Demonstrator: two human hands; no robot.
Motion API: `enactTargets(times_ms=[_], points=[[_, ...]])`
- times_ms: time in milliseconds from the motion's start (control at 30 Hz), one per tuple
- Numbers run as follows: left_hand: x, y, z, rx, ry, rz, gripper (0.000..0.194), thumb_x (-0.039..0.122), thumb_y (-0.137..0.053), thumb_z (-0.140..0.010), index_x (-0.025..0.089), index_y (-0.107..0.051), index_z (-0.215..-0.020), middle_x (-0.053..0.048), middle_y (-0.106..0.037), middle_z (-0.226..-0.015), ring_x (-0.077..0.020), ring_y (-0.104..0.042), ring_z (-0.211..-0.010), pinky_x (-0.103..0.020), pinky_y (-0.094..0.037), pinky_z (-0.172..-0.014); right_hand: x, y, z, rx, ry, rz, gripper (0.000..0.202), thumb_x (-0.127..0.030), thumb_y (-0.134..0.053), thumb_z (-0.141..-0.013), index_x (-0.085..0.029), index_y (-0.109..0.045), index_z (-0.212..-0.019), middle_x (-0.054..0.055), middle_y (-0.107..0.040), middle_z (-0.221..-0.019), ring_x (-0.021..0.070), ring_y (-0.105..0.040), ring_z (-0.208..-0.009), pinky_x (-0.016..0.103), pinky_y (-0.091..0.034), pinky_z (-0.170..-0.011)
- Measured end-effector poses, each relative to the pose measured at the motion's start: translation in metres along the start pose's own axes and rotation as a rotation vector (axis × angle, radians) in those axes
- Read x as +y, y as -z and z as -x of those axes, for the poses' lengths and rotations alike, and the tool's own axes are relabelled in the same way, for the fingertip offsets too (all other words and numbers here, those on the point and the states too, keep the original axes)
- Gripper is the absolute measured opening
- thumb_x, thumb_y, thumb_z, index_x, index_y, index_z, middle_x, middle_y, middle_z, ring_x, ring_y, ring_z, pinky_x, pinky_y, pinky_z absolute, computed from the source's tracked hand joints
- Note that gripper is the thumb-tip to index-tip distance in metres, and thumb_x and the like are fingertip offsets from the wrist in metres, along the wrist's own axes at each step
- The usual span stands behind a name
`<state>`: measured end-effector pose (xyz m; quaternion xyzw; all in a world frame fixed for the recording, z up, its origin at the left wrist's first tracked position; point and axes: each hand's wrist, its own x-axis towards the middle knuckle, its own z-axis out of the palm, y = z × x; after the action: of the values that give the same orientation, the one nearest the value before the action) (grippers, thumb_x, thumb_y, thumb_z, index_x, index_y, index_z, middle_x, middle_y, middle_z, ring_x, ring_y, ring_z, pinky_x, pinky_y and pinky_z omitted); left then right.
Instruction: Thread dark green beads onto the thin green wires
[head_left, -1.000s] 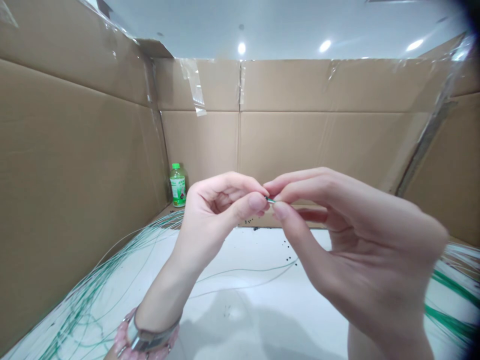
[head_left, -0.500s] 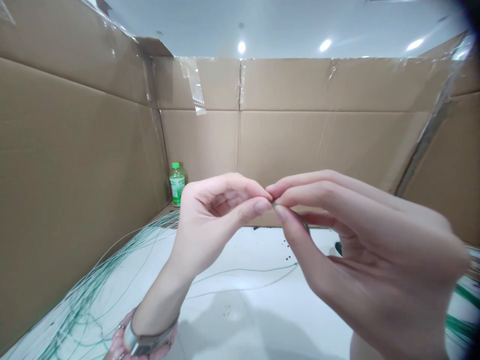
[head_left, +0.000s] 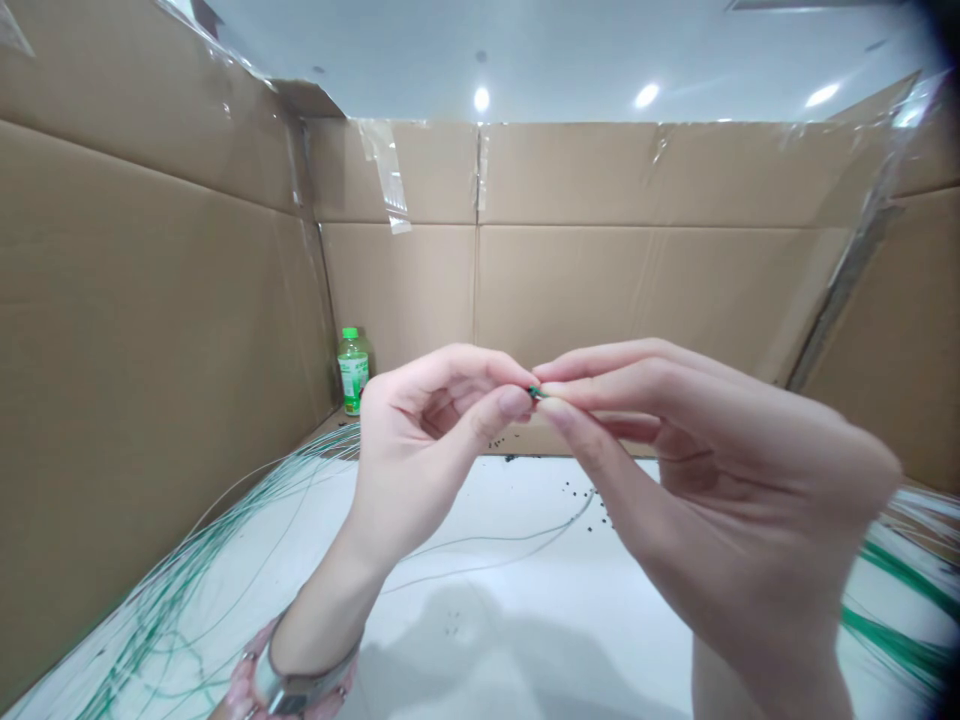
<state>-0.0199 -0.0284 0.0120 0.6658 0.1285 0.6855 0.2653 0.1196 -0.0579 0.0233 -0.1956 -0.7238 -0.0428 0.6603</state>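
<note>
My left hand [head_left: 420, 450] is closed in a pinch, thumb against forefinger, at the centre of the head view. From the right, my right hand [head_left: 712, 490] pinches too, and the two sets of fingertips almost touch. Between them shows a short bit of green wire [head_left: 536, 393], dark at its left end; whether a small part sits on it is too small to tell. The fingers hide the rest of it. Below the hands, a thin green wire [head_left: 487, 539] and a paler strand run over the white tabletop [head_left: 480, 640].
Many loose green and white wires [head_left: 187, 570] lie along the left side. Thicker green bundles [head_left: 900, 640] are at the right edge. Tiny black bits [head_left: 592, 505] are scattered behind my hands. A green-capped bottle [head_left: 353, 372] stands in the back left corner, by the cardboard walls [head_left: 570, 290].
My right hand has moved slightly left, and its fingertips are a little higher. The curved stretch of green wire under its fingers is out of sight; a dark green bit now shows between the fingertips.
</note>
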Motion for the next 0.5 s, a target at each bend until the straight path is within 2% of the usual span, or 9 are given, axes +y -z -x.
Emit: enactTargets(times_ms=[133, 300, 500], points=[[0.0006, -0.0045, 0.0010, 0.049, -0.056, -0.049, 0.006, 0.018, -0.064, -0.081, 0.021, -0.069, -0.081, 0.001, -0.067, -0.074, -0.0070, -0.064, -0.067, -0.014, -0.054, -0.062, -0.0019, 0.0000, -0.0037, 0.020, 0.031, 0.138, 0.013, -0.007, -0.064, -0.077, -0.020, -0.062, -0.072, -0.003, -0.065, -0.068, 0.0087, -0.059, -0.061, 0.021, -0.052, -0.050], [0.0016, -0.0046, 0.0018, 0.119, -0.100, -0.194, 0.003, 0.022, -0.064, -0.081, 0.021, -0.067, -0.079, 0.002, -0.064, -0.069, -0.0068, -0.059, -0.060, -0.015, -0.051, -0.056, -0.0037, 0.0024, -0.0040, 0.049, 0.126, 0.353, 0.015, -0.007, -0.063, -0.078, -0.020, -0.059, -0.072, -0.002, -0.065, -0.069, 0.0085, -0.058, -0.057, 0.021, -0.048, -0.048], [0.0026, -0.0048, 0.0035, 0.110, -0.135, -0.260, 0.004, 0.019, -0.063, -0.082, 0.021, -0.066, -0.082, 0.002, -0.065, -0.074, -0.0078, -0.062, -0.064, -0.017, -0.053, -0.062, -0.0043, -0.0006, -0.0029, 0.068, 0.222, 0.461, 0.021, -0.003, -0.060, -0.077, -0.018, -0.053, -0.064, -0.002, -0.058, -0.060, 0.0057, -0.050, -0.050, 0.019, -0.039, -0.042]])
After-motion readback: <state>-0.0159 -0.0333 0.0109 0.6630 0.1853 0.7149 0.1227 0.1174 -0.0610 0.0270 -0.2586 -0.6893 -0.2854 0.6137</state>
